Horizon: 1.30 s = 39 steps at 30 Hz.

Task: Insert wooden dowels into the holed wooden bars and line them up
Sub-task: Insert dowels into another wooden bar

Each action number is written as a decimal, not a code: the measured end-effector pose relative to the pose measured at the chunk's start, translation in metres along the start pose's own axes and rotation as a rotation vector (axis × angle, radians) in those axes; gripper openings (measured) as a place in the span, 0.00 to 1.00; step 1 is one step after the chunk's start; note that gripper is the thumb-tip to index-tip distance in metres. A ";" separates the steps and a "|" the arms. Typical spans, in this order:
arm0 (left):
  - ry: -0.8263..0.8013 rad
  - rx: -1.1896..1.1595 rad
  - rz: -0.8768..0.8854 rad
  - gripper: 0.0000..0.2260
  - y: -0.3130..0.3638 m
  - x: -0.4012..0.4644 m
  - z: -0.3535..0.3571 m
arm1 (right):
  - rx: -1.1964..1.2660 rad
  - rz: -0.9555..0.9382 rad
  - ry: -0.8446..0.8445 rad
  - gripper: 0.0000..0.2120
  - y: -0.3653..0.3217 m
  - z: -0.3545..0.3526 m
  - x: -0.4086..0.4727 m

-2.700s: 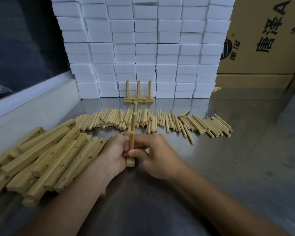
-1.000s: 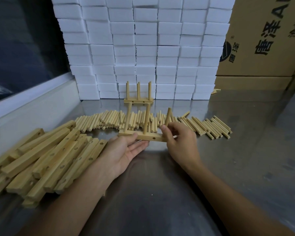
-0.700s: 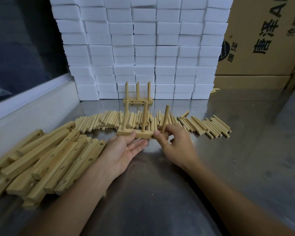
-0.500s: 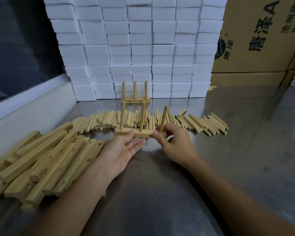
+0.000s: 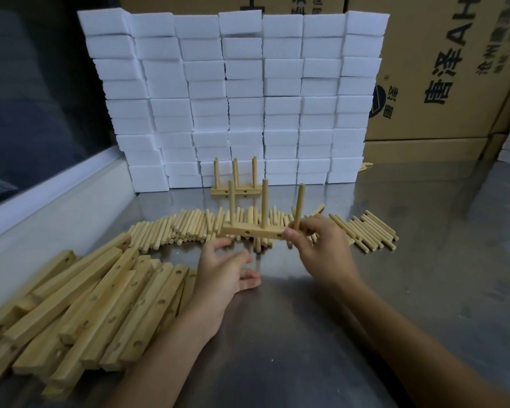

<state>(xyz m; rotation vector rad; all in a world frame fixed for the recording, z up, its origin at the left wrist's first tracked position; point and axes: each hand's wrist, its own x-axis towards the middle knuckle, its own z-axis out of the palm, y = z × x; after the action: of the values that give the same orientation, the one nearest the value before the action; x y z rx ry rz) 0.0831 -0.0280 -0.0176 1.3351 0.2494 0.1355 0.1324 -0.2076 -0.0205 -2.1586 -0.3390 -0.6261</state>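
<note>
Your right hand (image 5: 315, 245) alone carries the bar (image 5: 252, 232) by its right end, pinching near the third dowel (image 5: 299, 212), so I judge it could tip or twist on the way to the finished bar (image 5: 235, 190) by the blocks (image 5: 233, 98). Your left hand (image 5: 224, 272) hangs below, fingers loose, holding nothing.

the steel tabletop (image 5: 424, 290) carries a heap of holed bars (image 5: 80, 313), a row of dowels (image 5: 189, 225), a finished rack (image 5: 236, 189), stacked white blocks (image 5: 233, 98) and cardboard boxes (image 5: 442, 69).
</note>
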 end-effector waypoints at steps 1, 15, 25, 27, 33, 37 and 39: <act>0.015 0.098 0.050 0.14 -0.001 0.002 -0.001 | -0.013 0.015 0.008 0.07 0.001 0.001 0.005; 0.024 1.519 0.699 0.05 -0.004 0.014 -0.031 | 0.011 0.178 -0.097 0.07 0.026 0.048 0.120; 0.107 1.562 0.688 0.07 -0.011 0.022 -0.031 | -0.084 0.247 -0.202 0.14 0.052 0.098 0.188; 0.116 1.557 0.685 0.07 -0.011 0.022 -0.031 | -0.097 0.246 -0.226 0.13 0.056 0.108 0.193; 0.111 1.558 0.686 0.07 -0.010 0.024 -0.031 | -0.176 0.266 -0.239 0.15 0.067 0.130 0.200; 0.114 1.551 0.680 0.07 -0.010 0.024 -0.031 | -0.177 0.292 -0.177 0.19 0.067 0.134 0.209; 0.115 1.551 0.684 0.07 -0.009 0.024 -0.031 | -0.176 0.304 -0.146 0.21 0.065 0.135 0.211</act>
<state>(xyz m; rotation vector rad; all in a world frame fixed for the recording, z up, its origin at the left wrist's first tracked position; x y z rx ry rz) 0.0984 0.0044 -0.0357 2.9314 -0.0844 0.6886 0.3809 -0.1354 -0.0184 -2.3686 -0.0291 -0.3367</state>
